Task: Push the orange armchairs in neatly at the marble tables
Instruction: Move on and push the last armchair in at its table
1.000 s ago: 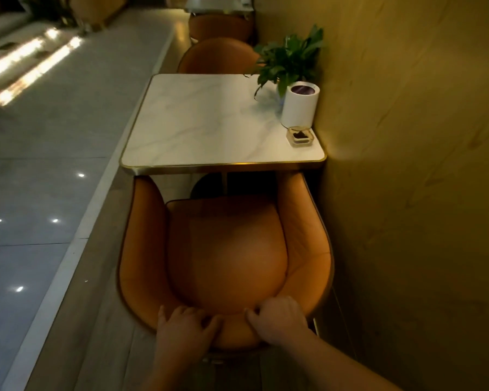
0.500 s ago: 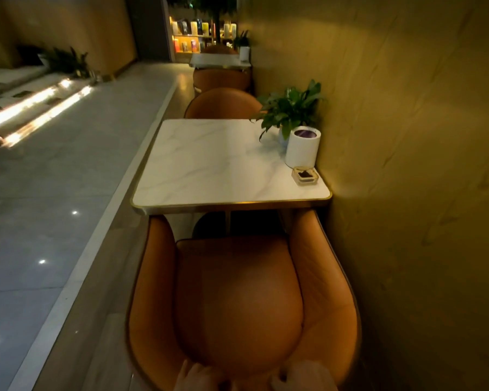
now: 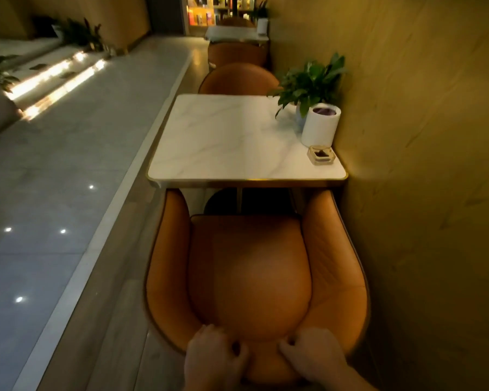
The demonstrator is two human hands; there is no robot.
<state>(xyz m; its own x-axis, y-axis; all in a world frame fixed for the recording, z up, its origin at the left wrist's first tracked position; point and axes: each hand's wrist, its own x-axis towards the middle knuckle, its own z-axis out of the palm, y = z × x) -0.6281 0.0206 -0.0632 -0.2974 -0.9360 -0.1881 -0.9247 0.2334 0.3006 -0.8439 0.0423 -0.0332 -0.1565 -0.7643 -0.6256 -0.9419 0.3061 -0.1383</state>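
An orange armchair (image 3: 251, 272) stands right below me, its arm tips just under the front edge of a white marble table (image 3: 226, 142) with a gold rim. My left hand (image 3: 213, 359) and my right hand (image 3: 312, 355) both grip the top of the chair's backrest, fingers curled over its edge. A second orange armchair (image 3: 239, 79) is tucked in at the table's far side. Farther back another armchair (image 3: 236, 53) faces another marble table (image 3: 235, 33).
On the table by the wall stand a potted plant (image 3: 311, 83), a white cylinder (image 3: 321, 124) and a small glass ashtray (image 3: 321, 155). A yellow wall (image 3: 421, 165) runs close along the right. To the left lie a glossy tiled floor (image 3: 54, 179) and lit steps (image 3: 57, 77).
The view has tilted up and back down while both hands stayed on the backrest. The chair's arms now sit slightly under the table edge.
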